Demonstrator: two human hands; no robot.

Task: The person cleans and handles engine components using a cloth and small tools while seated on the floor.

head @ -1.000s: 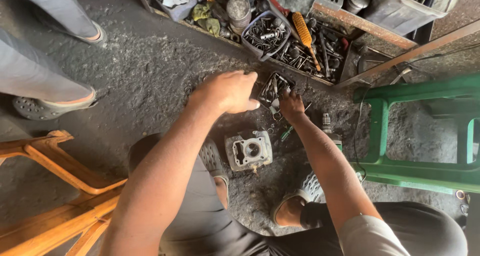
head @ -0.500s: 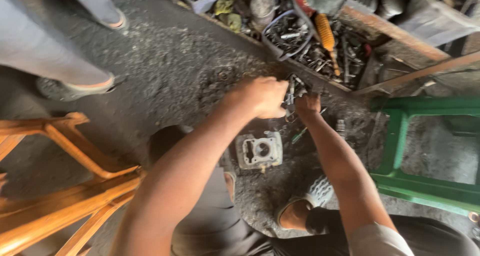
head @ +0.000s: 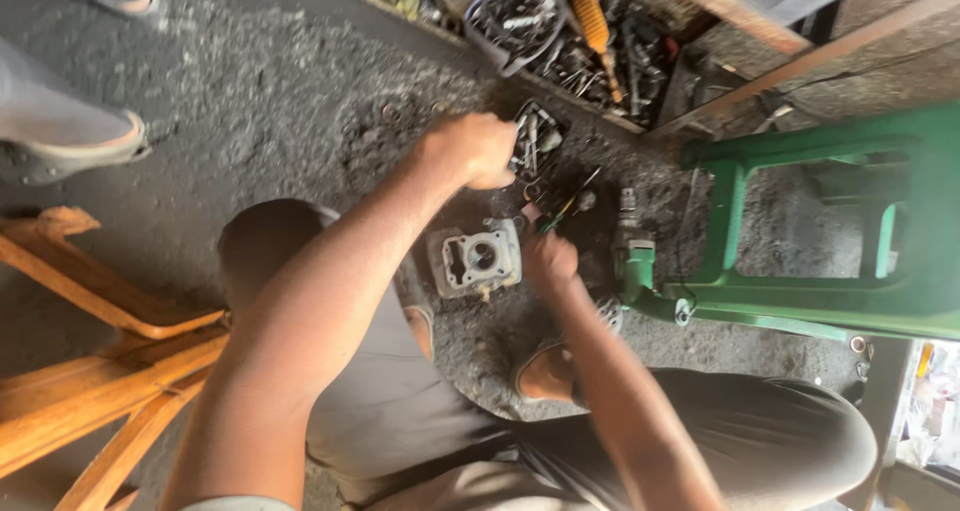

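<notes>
The person crouched over a gritty concrete floor (head: 250,101), both bare arms reaching toward the middle of the frame. The left hand (head: 475,149) hovered above centre with its grip curled shut into a loose fist; whether it held anything could not be told. Just right of it lay a small black tray (head: 535,136) of loose metal parts, touching or nearly touching the knuckles. The right hand (head: 550,261) sat a little below and right of centre, its grip closed, seemingly on the handle of a slim tool (head: 565,206) with a green and red shaft that pointed up and right; blur hid the fingers. Directly left of that hand, on the floor between the knees, lay a grey metal engine cylinder block (head: 475,259), bore facing up. Along the upper edge ran a wooden box (head: 600,41) crowded with tools, among them a yellow-handled screwdriver (head: 590,16). A green stool (head: 830,221) filled the right side, orange wooden frames (head: 100,371) the lower left, and another person's shoe (head: 70,146) stood at the left edge
</notes>
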